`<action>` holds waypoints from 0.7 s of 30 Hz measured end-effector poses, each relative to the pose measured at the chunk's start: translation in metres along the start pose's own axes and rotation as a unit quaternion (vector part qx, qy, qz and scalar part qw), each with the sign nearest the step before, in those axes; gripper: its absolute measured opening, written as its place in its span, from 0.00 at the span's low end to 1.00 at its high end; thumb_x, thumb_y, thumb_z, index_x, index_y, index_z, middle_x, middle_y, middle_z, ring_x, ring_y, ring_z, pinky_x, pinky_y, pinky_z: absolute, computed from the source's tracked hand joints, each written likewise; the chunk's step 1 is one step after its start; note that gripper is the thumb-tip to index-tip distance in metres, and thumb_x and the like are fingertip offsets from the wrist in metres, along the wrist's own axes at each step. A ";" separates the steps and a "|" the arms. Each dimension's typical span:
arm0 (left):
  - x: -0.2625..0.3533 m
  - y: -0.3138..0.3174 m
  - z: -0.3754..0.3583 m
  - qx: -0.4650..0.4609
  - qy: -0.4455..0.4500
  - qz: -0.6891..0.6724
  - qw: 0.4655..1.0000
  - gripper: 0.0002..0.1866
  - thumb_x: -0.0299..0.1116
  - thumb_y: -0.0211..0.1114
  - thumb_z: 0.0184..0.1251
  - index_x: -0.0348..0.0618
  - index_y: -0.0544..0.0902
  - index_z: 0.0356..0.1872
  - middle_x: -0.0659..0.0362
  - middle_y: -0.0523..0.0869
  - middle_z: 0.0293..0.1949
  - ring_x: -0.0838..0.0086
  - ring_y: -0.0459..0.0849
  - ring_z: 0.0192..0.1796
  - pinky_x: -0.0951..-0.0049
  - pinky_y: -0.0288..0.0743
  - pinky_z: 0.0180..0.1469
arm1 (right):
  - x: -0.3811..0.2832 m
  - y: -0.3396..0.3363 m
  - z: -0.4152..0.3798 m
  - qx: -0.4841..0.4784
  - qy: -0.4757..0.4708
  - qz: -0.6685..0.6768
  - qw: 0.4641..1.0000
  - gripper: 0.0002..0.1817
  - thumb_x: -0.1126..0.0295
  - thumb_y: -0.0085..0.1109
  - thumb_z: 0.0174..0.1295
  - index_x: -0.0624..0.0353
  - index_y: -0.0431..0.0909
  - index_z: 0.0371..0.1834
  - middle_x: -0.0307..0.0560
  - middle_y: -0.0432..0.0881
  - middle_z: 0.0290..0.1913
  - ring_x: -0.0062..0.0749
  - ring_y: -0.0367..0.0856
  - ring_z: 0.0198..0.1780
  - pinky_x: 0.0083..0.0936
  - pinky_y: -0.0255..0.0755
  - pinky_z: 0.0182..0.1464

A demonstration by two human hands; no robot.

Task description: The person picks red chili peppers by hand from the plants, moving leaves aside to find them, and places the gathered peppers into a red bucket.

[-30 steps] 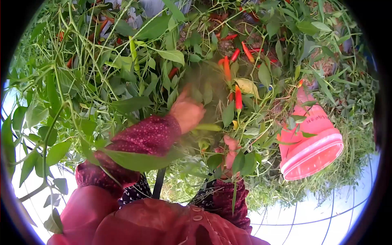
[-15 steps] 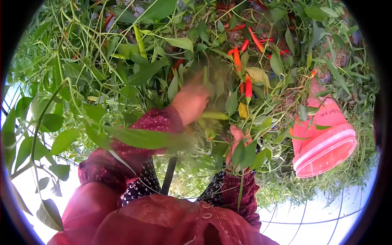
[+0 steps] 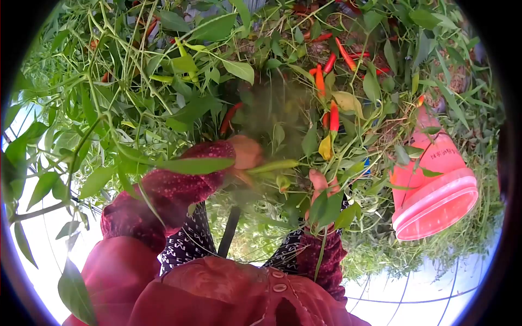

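My left hand (image 3: 247, 153) is at the middle of the view, smeared by motion. Its fingers reach the near end of a pale green chili pepper (image 3: 276, 165); whether they grip it does not show. To the right, my right hand (image 3: 317, 183) is curled among the stems, with green leaves (image 3: 327, 208) in front of most of it. What lies inside its fingers is hidden. A small yellow-green pepper (image 3: 283, 182) hangs between the hands. Above my right hand are a yellow pepper (image 3: 325, 148) and a red chili (image 3: 334, 117).
Several more red chilies (image 3: 345, 54) hang at the upper right. A pink plastic container (image 3: 429, 168) lies tilted at the right, its mouth facing down towards me. A leafy branch (image 3: 65, 206) crosses close on the left. A dark bar (image 3: 230, 231) stands between my legs.
My left hand has drawn back left and down from the foliage to the end of the pale green chili. My right hand has stayed nearly in place. The view has shifted slightly.
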State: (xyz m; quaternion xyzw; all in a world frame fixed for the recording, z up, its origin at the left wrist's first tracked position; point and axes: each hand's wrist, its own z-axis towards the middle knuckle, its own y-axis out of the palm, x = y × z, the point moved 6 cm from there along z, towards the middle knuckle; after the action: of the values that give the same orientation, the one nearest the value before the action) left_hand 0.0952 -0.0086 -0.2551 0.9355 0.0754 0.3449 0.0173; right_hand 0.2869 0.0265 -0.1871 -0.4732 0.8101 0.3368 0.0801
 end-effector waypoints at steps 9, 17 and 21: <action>-0.107 -0.025 0.098 0.124 -0.247 -0.209 0.938 0.15 0.35 0.56 0.58 0.33 0.80 0.38 0.39 0.80 0.39 0.52 0.80 0.45 0.58 0.72 0.48 | 0.008 0.003 -0.003 0.010 0.038 -0.035 0.999 0.26 0.62 0.47 0.67 0.54 0.55 0.66 0.51 0.71 0.57 0.37 0.72 0.57 0.28 0.70 0.56; -0.047 -0.088 0.136 0.247 -0.049 0.028 0.967 0.16 0.35 0.58 0.58 0.33 0.79 0.43 0.43 0.81 0.40 0.53 0.81 0.43 0.61 0.75 0.43 | 0.005 0.040 0.010 0.211 0.125 -0.121 0.962 0.19 0.63 0.51 0.61 0.55 0.66 0.54 0.39 0.73 0.46 0.25 0.70 0.46 0.24 0.63 0.49; -0.066 -0.070 0.191 0.194 -0.141 0.009 0.971 0.18 0.36 0.57 0.60 0.32 0.77 0.45 0.45 0.81 0.41 0.55 0.81 0.42 0.61 0.75 0.44 | 0.009 0.039 0.015 0.254 0.085 -0.052 0.962 0.13 0.78 0.56 0.58 0.62 0.73 0.46 0.37 0.76 0.40 0.19 0.74 0.38 0.18 0.69 0.41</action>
State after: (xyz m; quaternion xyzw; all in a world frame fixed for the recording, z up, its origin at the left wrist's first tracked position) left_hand 0.1603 0.0547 -0.4489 0.9609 0.1294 0.1880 -0.1570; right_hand 0.2475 0.0418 -0.1841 -0.5061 0.8469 0.0740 0.1455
